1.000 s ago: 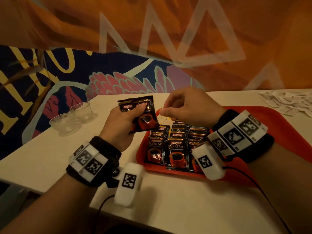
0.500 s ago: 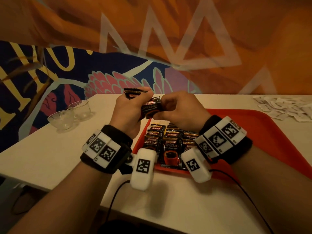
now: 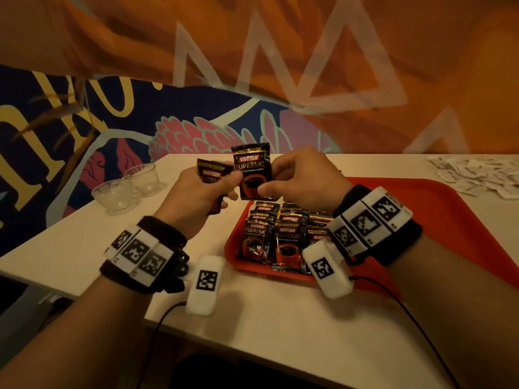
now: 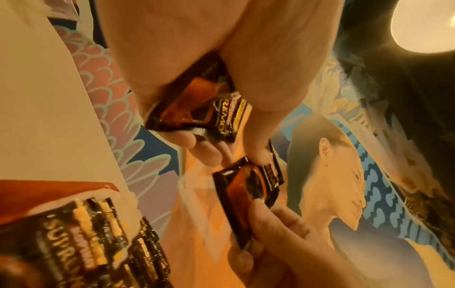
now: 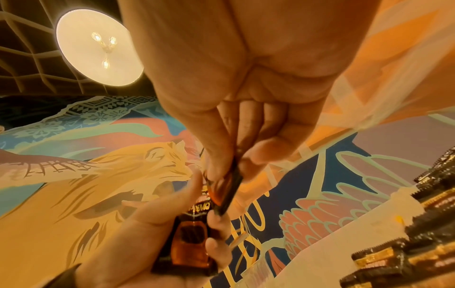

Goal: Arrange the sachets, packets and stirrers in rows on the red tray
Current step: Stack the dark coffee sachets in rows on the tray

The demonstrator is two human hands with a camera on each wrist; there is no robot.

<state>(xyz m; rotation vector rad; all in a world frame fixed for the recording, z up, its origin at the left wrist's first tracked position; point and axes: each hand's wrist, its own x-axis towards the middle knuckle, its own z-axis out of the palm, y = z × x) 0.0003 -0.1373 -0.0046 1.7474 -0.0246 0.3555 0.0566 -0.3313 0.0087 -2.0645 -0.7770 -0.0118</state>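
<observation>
Right hand (image 3: 302, 182): pinches one coffee packet (image 3: 252, 171) mid-frame; it stands tall, name end up.
Left hand (image 3: 196, 203): grips more packets (image 3: 212, 175), tipped left.
Red tray (image 3: 438, 209): lower right, on the table (image 3: 70, 248); packet rows (image 3: 280, 237) run long-way toward the wall.

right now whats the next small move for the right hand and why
Probably lower the sachet pinched in the right hand onto the red tray, extending the rows of sachets below; the left hand grips another.
</observation>
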